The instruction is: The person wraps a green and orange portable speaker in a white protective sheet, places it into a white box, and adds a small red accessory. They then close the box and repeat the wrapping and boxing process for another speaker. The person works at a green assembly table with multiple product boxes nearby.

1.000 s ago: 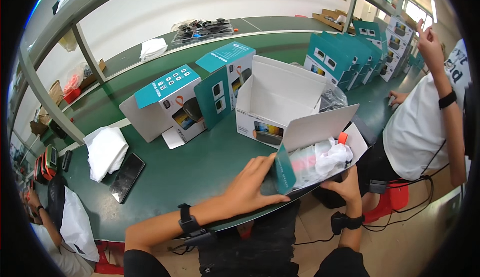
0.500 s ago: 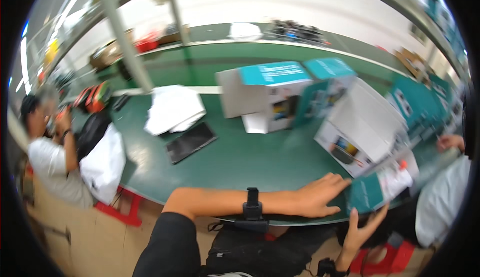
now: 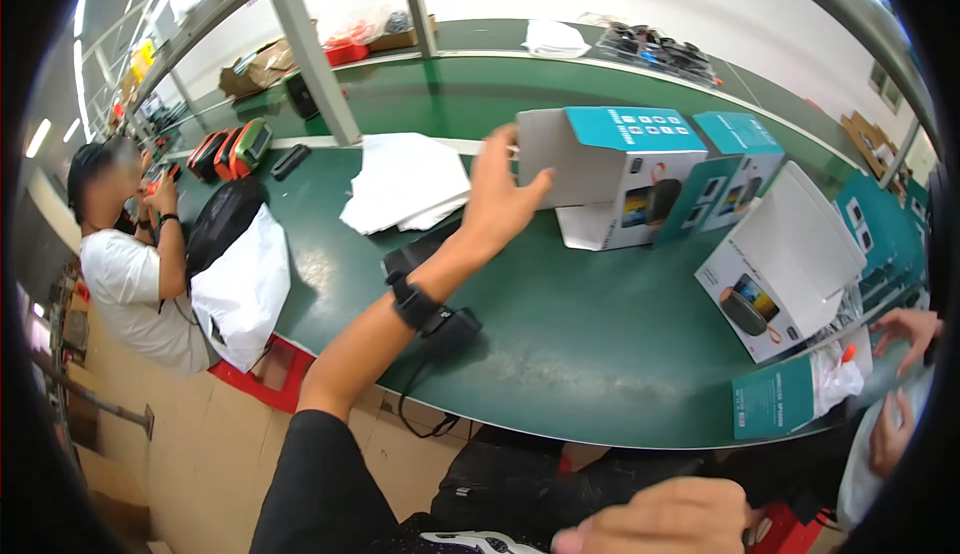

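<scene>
My left hand [image 3: 498,202] reaches over the table, thumb and fingers apart, at the left edge of an open white-and-teal box [image 3: 625,194]. Whether its fingertips touch the flap I cannot tell. Under its wrist, partly covered by the forearm, lies a dark flat tablet-like thing [image 3: 400,257]. Low in the picture, close to me, is my right hand [image 3: 665,519]; it is blurred, its fingers cut off by the lower edge. Further right a small teal box [image 3: 772,399] with white plastic and an orange bit sticking out lies near the table's front edge.
A stack of white sheets [image 3: 405,182] lies left of the box. Another open box [image 3: 775,274] leans at the right, beside a co-worker's hands [image 3: 905,334]. Orange-and-black devices [image 3: 232,149] stand far left, near a seated person [image 3: 135,254]. A metal post [image 3: 305,49] rises behind.
My left hand has left the small teal box and moved left and away from me to the open box. My right hand has drawn back toward me. The view has shifted.
</scene>
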Motion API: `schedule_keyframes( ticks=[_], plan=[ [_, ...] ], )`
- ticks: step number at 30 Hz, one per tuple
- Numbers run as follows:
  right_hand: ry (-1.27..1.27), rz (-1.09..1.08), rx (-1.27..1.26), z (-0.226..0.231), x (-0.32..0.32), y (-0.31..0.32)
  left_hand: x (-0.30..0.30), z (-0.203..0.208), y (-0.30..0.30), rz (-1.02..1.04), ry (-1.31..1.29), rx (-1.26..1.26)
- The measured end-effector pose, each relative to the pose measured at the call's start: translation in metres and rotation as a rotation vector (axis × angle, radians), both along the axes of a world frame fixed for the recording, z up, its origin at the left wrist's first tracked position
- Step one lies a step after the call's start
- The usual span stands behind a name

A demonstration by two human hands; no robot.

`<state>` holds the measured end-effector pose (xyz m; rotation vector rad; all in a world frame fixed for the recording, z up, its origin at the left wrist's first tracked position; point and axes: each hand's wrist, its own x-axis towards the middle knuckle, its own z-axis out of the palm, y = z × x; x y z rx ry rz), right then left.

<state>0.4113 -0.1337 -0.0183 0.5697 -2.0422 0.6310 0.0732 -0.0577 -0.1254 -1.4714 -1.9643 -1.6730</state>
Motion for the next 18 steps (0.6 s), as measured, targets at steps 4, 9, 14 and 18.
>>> schedule_keyframes(
  ticks=[4,9,14,18],
  plan=[
    [-0.394,0.137,0.026,0.068,-0.018,-0.005,0.002,-0.012,0.012,-0.170,-0.096,-0.236],
    [-0.038,0.207,-0.134,0.024,-0.052,-0.015,0.022,-0.040,-0.002,-0.330,-0.174,-0.203],
    [-0.190,0.200,-0.061,0.038,-0.025,0.007,0.028,-0.048,0.000,-0.335,-0.228,-0.212],
    [-0.339,-0.020,0.008,0.027,-0.002,0.052,0.029,-0.027,-0.005,-0.279,-0.238,-0.296]
  ],
)
